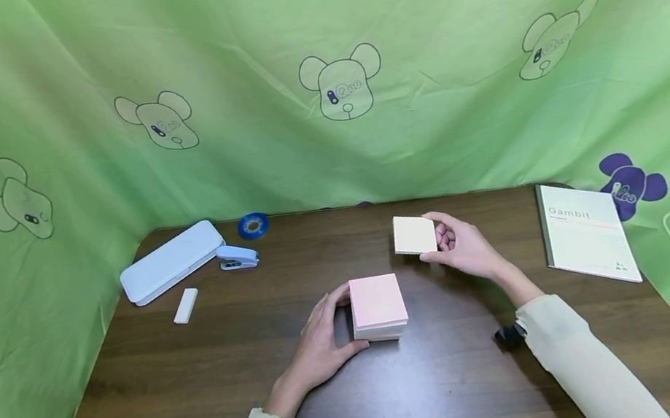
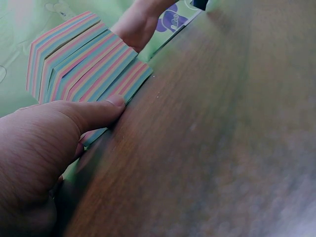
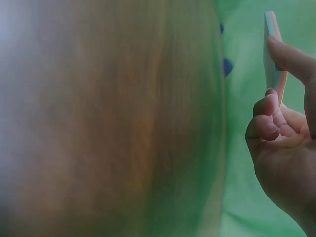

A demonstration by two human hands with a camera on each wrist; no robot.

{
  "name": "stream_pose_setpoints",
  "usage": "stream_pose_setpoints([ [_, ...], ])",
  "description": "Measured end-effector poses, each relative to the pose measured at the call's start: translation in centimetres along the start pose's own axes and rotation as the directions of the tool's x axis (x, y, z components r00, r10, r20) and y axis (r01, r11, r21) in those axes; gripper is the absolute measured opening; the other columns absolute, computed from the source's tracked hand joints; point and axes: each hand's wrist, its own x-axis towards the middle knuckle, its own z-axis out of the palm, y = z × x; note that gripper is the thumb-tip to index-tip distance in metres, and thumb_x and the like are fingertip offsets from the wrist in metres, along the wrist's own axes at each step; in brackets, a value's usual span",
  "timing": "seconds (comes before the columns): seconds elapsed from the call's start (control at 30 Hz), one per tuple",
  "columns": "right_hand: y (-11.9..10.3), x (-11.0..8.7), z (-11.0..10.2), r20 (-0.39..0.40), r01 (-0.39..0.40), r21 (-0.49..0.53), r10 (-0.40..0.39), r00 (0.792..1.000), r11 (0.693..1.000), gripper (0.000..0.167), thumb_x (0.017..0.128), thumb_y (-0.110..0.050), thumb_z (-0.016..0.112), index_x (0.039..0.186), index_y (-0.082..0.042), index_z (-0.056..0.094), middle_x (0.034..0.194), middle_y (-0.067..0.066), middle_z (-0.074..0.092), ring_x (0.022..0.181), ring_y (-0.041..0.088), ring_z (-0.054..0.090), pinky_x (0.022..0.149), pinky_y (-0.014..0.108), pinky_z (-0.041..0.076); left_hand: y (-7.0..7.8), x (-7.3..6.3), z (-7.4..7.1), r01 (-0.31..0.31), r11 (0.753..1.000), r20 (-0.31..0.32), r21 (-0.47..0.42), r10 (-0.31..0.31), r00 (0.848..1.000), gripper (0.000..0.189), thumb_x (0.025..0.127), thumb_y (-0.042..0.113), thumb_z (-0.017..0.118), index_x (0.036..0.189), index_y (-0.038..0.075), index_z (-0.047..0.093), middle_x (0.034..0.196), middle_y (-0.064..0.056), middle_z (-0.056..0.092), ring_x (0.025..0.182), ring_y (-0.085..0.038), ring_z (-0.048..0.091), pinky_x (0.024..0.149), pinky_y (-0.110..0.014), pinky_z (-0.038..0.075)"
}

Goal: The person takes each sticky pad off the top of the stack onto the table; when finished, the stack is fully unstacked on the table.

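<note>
A tall stack of sticky note pads (image 1: 377, 302), pink on top, stands near the middle of the table. My left hand (image 1: 323, 344) grips its left side, thumb at the near corner and fingers behind. In the left wrist view the stack (image 2: 89, 64) shows pink, blue and yellow striped edges, its pads slightly out of line. Beyond and to the right, my right hand (image 1: 464, 246) holds a thinner, cream-topped sticky note pad (image 1: 414, 233) by its right side. In the right wrist view the thumb and fingers pinch this pad (image 3: 269, 59), which is seen edge-on.
At the back left lie a pale blue pencil case (image 1: 174, 262), a blue stapler (image 1: 238, 257), a roll of blue tape (image 1: 253, 226) and a white eraser (image 1: 186, 306). A white notebook (image 1: 585, 230) lies at the right edge. Green cloth (image 1: 272, 153) hangs around the table.
</note>
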Motion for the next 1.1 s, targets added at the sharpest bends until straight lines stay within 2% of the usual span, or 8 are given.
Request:
stream_pose_setpoints([
  [0.17, 1.3, 1.9, -0.4, 0.013, 0.005, -0.119, -0.004, 1.0, 0.993, 0.079, 0.087, -0.014, 0.095, 0.153, 0.003, 0.055, 0.092, 0.008, 0.06, 0.076, 0.013, 0.053, 0.069, 0.023, 0.044, -0.1, 0.1, 0.0, -0.009, 1.0, -0.003, 0.003, 0.009, 1.0, 0.106, 0.087, 0.021, 0.099, 0.171, 0.02, 0.034, 0.156, -0.005, 0.059, 0.148, -0.028, 0.052, 0.131, -0.059, 0.03],
  [0.4, 2.5, 3.8, -0.8, 0.031, 0.029, -0.16, -0.024, 0.999, 0.987, 0.077, 0.087, -0.016, 0.094, 0.15, 0.005, 0.055, 0.091, 0.01, 0.061, 0.074, 0.015, 0.051, 0.069, 0.028, 0.042, -0.3, 0.4, 0.1, -0.059, 0.998, -0.023, 0.02, 0.059, 0.998, 0.108, 0.085, 0.019, 0.1, 0.171, 0.02, 0.033, 0.155, -0.004, 0.06, 0.147, -0.028, 0.054, 0.13, -0.06, 0.03],
  [0.5, 3.9, 4.7, -0.6, 0.039, 0.026, -0.206, -0.018, 0.999, 0.978, 0.08, 0.086, -0.024, 0.095, 0.151, 0.001, 0.056, 0.091, 0.005, 0.061, 0.074, 0.015, 0.051, 0.07, 0.03, 0.042, -0.3, 0.4, 0.1, -0.054, 0.998, -0.025, 0.016, 0.054, 0.998, 0.108, 0.086, 0.019, 0.1, 0.171, 0.02, 0.033, 0.155, -0.005, 0.06, 0.147, -0.028, 0.054, 0.131, -0.06, 0.03],
  [0.63, 6.2, 6.0, -0.3, 0.063, 0.006, -0.285, 0.012, 0.998, 0.958, 0.092, 0.087, -0.044, 0.096, 0.159, -0.007, 0.053, 0.09, 0.0, 0.06, 0.075, 0.016, 0.052, 0.073, 0.034, 0.043, -0.2, 0.3, 0.0, -0.038, 0.999, -0.016, 0.014, 0.038, 0.999, 0.107, 0.086, 0.02, 0.099, 0.17, 0.019, 0.033, 0.155, -0.005, 0.059, 0.147, -0.028, 0.053, 0.132, -0.059, 0.029],
  [0.77, 6.2, 6.2, -0.3, 0.05, -0.031, -0.255, 0.045, 0.998, 0.966, 0.104, 0.082, -0.048, 0.099, 0.162, -0.005, 0.048, 0.09, 0.004, 0.058, 0.078, 0.021, 0.052, 0.078, 0.041, 0.044, -0.2, 0.2, 0.0, -0.022, 1.0, -0.01, 0.016, 0.022, 1.0, 0.106, 0.087, 0.022, 0.099, 0.17, 0.019, 0.034, 0.156, -0.005, 0.059, 0.148, -0.028, 0.053, 0.132, -0.059, 0.029],
  [0.93, 5.1, 5.9, -0.7, 0.031, -0.087, -0.209, 0.096, 0.995, 0.974, 0.092, 0.079, -0.04, 0.102, 0.149, 0.001, 0.057, 0.09, 0.006, 0.058, 0.078, 0.022, 0.052, 0.079, 0.041, 0.045, -0.3, 0.1, 0.0, 0.004, 1.0, 0.009, 0.02, -0.004, 1.0, 0.106, 0.089, 0.025, 0.098, 0.171, 0.019, 0.032, 0.157, -0.005, 0.059, 0.15, -0.026, 0.051, 0.134, -0.055, 0.025],
  [1.0, 5.3, 5.9, -0.6, 0.03, -0.102, -0.219, 0.112, 0.993, 0.97, 0.089, 0.079, -0.041, 0.101, 0.147, -0.001, 0.06, 0.09, 0.005, 0.06, 0.078, 0.021, 0.053, 0.081, 0.04, 0.045, -0.3, 0.1, 0.1, 0.004, 1.0, 0.009, 0.023, -0.004, 1.0, 0.106, 0.088, 0.024, 0.098, 0.171, 0.018, 0.033, 0.157, -0.005, 0.059, 0.149, -0.026, 0.052, 0.134, -0.055, 0.025],
  [1.1, 6.5, 6.2, -0.4, 0.03, -0.105, -0.243, 0.116, 0.993, 0.964, 0.092, 0.079, -0.049, 0.1, 0.149, -0.005, 0.06, 0.09, 0.003, 0.06, 0.078, 0.019, 0.054, 0.082, 0.039, 0.046, -0.2, 0.1, 0.0, -0.003, 1.0, 0.007, 0.022, 0.003, 1.0, 0.106, 0.088, 0.022, 0.098, 0.171, 0.018, 0.033, 0.156, -0.005, 0.059, 0.149, -0.027, 0.052, 0.134, -0.056, 0.026],
])
